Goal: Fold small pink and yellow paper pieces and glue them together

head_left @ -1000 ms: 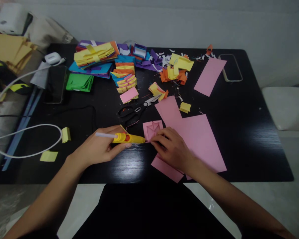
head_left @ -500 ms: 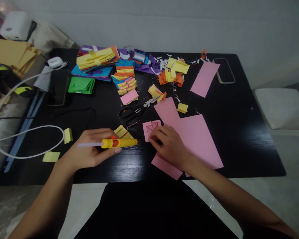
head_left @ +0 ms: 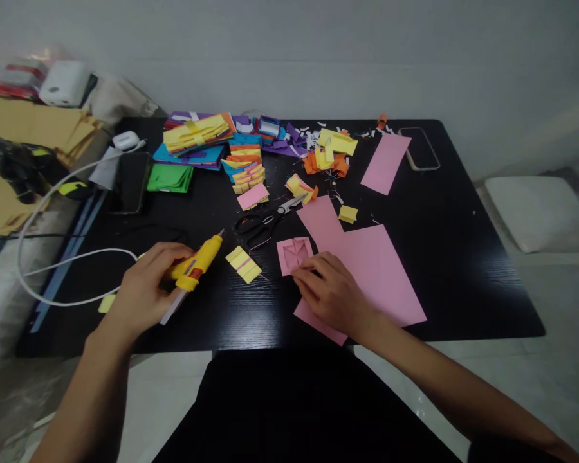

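My left hand (head_left: 147,286) is wrapped round a yellow glue gun (head_left: 200,260), its nozzle tilted up to the right and a pale glue stick jutting from the back. My right hand (head_left: 335,292) has its fingers closed at the lower right corner of a small folded pink paper (head_left: 294,251), which lies on the table with creased flaps inside. Large pink sheets (head_left: 383,276) sit partly under that hand and forearm. Between the hands lies a small yellow folded paper (head_left: 244,264) with a pink strip across it. Black-handled scissors (head_left: 265,220) rest just beyond.
Folded colored papers (head_left: 197,134) are stacked at the back left, beside a green bundle (head_left: 170,177) and a dark phone (head_left: 130,183). Paper scraps (head_left: 325,161) litter the back. A white cable (head_left: 26,257) loops at the left. A phone case (head_left: 422,149) lies at the back right.
My left hand has drawn the glue gun left, away from the pink piece, and turned its nozzle upward. The yellow folded paper is now uncovered. My right hand stays at the pink piece.
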`<state>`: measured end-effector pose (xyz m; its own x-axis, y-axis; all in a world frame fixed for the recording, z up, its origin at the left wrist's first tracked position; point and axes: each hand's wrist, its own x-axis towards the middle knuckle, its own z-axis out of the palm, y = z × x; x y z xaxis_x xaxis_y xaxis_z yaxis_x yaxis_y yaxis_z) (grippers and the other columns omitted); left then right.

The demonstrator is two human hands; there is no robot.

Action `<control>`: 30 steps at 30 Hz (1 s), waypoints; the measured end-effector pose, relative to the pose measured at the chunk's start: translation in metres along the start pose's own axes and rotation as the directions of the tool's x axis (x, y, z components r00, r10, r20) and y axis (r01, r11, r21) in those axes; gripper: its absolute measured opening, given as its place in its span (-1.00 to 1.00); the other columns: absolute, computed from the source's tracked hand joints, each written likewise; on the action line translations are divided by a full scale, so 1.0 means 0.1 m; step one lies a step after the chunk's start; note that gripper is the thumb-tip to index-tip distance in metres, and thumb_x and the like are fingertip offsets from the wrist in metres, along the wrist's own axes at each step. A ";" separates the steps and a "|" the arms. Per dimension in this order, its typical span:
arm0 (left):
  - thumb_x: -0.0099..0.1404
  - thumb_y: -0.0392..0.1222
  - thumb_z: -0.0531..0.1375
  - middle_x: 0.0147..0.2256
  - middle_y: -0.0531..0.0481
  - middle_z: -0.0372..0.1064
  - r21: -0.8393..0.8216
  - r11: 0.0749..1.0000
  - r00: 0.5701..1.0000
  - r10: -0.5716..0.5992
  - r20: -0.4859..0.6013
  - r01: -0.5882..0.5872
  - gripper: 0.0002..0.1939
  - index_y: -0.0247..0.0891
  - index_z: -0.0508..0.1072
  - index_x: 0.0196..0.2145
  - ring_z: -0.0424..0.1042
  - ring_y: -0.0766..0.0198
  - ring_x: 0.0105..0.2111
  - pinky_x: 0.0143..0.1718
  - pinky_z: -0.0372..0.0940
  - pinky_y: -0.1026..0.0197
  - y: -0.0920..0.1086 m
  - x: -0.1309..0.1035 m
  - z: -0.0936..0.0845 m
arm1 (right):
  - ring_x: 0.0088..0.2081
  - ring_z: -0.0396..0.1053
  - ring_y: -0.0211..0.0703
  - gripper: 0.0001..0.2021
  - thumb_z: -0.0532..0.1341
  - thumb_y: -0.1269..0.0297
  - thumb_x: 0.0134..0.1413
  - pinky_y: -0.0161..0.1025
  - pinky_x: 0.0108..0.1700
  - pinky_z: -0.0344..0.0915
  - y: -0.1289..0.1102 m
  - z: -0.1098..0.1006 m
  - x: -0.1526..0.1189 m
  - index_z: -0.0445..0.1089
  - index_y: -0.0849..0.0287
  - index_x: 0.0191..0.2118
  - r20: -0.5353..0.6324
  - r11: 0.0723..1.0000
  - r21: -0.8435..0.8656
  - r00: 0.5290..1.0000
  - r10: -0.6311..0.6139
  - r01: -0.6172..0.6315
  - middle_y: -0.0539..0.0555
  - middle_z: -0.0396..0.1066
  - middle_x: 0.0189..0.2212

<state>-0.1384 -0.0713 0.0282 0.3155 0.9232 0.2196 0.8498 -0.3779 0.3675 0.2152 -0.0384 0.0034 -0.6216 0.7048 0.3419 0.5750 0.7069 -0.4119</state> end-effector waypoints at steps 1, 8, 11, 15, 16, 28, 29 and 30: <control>0.35 -0.21 0.21 -0.04 -0.08 0.43 0.022 1.000 1.000 -0.019 0.003 0.019 -0.72 -0.15 0.35 0.01 0.48 0.05 -0.07 -0.05 0.42 0.07 -0.02 -0.01 0.01 | -0.14 0.34 0.01 -0.81 0.15 0.50 0.31 -0.06 -0.08 0.31 -0.01 0.01 -0.02 0.51 0.17 -0.15 0.021 1.000 -0.013 1.000 -0.017 0.017 0.19 0.45 -0.22; 0.25 -0.21 0.16 -0.06 -0.13 0.43 0.113 0.980 0.985 -0.157 -0.077 0.165 -0.69 -0.23 0.40 -0.04 0.49 0.05 -0.08 -0.04 0.42 0.08 -0.11 -0.01 0.15 | -0.06 0.35 0.07 -0.67 0.13 0.54 0.30 -0.01 -0.01 0.31 -0.02 0.12 -0.11 0.45 0.24 0.10 0.132 0.994 -0.089 0.990 -0.047 0.059 0.26 0.45 -0.10; 0.22 -0.20 0.14 -0.04 -0.18 0.43 0.142 0.963 0.973 -0.224 -0.063 0.231 -0.66 -0.27 0.41 -0.04 0.48 0.02 -0.05 -0.01 0.41 0.05 -0.12 0.00 0.19 | -0.04 0.37 0.07 -0.67 0.10 0.55 0.31 -0.01 0.01 0.33 0.00 0.13 -0.11 0.45 0.25 0.10 0.132 0.993 -0.081 0.989 -0.072 0.083 0.26 0.47 -0.09; 0.26 -0.18 0.13 -0.01 -0.20 0.41 0.146 0.943 0.954 -0.296 -0.038 0.298 -0.67 -0.28 0.39 -0.03 0.46 0.01 -0.02 0.03 0.38 0.04 -0.11 0.03 0.20 | -0.04 0.41 0.07 -0.71 0.09 0.56 0.32 0.00 -0.01 0.36 0.00 0.13 -0.13 0.49 0.24 0.02 0.111 0.994 -0.048 0.989 -0.093 0.099 0.26 0.50 -0.10; 0.27 -0.19 0.14 0.00 -0.20 0.40 0.142 0.940 0.951 -0.307 -0.031 0.309 -0.68 -0.28 0.39 -0.02 0.46 0.01 -0.01 0.04 0.38 0.04 -0.11 0.04 0.20 | -0.05 0.42 0.07 -0.72 0.09 0.55 0.32 0.01 -0.01 0.37 0.00 0.13 -0.14 0.49 0.23 -0.01 0.106 0.994 -0.042 0.990 -0.092 0.097 0.26 0.51 -0.11; 0.38 -0.12 0.13 -0.02 -0.20 0.41 0.115 0.974 0.981 -0.195 -0.002 0.194 -0.72 -0.29 0.40 -0.01 0.46 0.01 -0.02 0.01 0.40 -0.02 -0.18 0.09 0.15 | -0.15 0.52 -0.09 -0.89 0.16 0.37 0.41 -0.10 -0.06 0.47 0.05 -0.23 -0.09 0.44 0.11 -0.13 -0.179 0.962 0.262 0.976 0.126 -0.076 0.11 0.57 -0.21; 0.40 -0.11 0.12 -0.04 -0.19 0.43 0.106 0.977 0.982 -0.184 -0.029 0.186 -0.73 -0.29 0.41 -0.02 0.47 0.02 -0.05 -0.02 0.40 0.01 -0.15 0.09 0.14 | -0.15 0.53 -0.09 -0.89 0.15 0.36 0.42 -0.11 -0.08 0.47 0.09 -0.27 -0.09 0.43 0.10 -0.13 -0.175 0.953 0.277 0.969 0.173 -0.120 0.11 0.57 -0.20; 0.42 -0.09 0.12 -0.06 -0.18 0.44 0.093 0.979 0.983 -0.174 -0.067 0.180 -0.74 -0.28 0.41 -0.04 0.48 0.04 -0.08 -0.05 0.41 0.03 -0.10 0.10 0.13 | -0.17 0.53 -0.10 -0.87 0.13 0.37 0.42 -0.12 -0.11 0.47 0.14 -0.30 -0.09 0.43 0.10 -0.13 -0.161 0.944 0.287 0.963 0.215 -0.162 0.10 0.57 -0.20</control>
<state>-0.1385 -0.0571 0.0152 0.1341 0.9680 0.2121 0.9281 -0.1977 0.3156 0.2448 -0.0333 0.0205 -0.3897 0.8403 0.3769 0.4907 0.5358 -0.6871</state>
